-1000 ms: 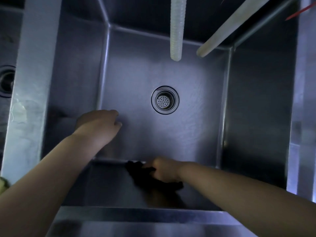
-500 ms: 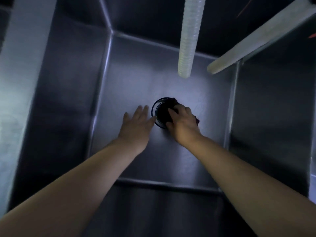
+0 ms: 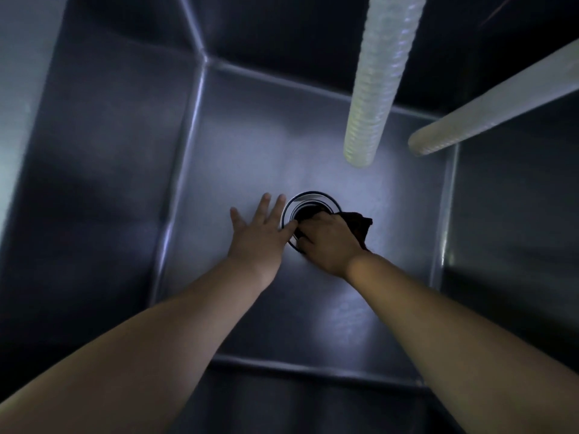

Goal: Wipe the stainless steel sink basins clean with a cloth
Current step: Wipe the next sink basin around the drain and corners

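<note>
Staying on drain (image 3: 308, 200), cloth (image 3: 357, 225), hands (image 3: 329, 242) unmoved

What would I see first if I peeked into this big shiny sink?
First, two bare arms reaching down to the middle of the sink floor. The right hand grips a dark cloth pushed onto the round drain, and the left hand lies flat beside it. Two pale ribbed hoses hang in from the top.

Two bare forearms are seen, no sleeves anywhere in shot. Nothing is worn on the left hand (image 3: 260, 236) or right hand (image 3: 329, 242), with wrists and fingers left bare.
</note>
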Available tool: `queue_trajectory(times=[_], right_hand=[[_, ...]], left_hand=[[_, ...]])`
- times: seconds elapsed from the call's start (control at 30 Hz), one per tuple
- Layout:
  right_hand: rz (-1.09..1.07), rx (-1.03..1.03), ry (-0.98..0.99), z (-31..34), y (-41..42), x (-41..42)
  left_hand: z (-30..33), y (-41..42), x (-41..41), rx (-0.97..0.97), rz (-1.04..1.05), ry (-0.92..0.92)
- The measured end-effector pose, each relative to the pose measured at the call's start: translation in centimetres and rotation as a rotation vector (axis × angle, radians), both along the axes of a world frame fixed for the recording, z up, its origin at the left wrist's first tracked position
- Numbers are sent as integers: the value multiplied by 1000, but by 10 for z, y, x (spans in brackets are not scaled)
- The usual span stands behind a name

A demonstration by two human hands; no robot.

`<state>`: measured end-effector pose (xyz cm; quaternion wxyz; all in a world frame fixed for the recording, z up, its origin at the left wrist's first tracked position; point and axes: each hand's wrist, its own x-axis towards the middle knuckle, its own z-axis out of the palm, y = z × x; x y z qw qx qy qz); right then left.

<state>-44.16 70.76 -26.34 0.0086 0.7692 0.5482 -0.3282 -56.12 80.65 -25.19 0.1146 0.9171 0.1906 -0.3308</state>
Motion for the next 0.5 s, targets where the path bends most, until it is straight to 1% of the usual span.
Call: queue_trajectory(times=[0.07,0.2,0.3,0.37,0.5], right_hand=[[45,-6,23,-1,1,6],[101,3,8,-1,-2,9],[172,21,8,0,-5,10],[233,9,-45,2,-6,12],[351,-47,-262,8,-9,6]], left_hand=[[-1,-1,2,11,-1,13],[0,-2,6,25,-16,51],[1,-2,6,24,-14,45],[1,-2,7,22,0,37],[4,-3,9,13,6,56]])
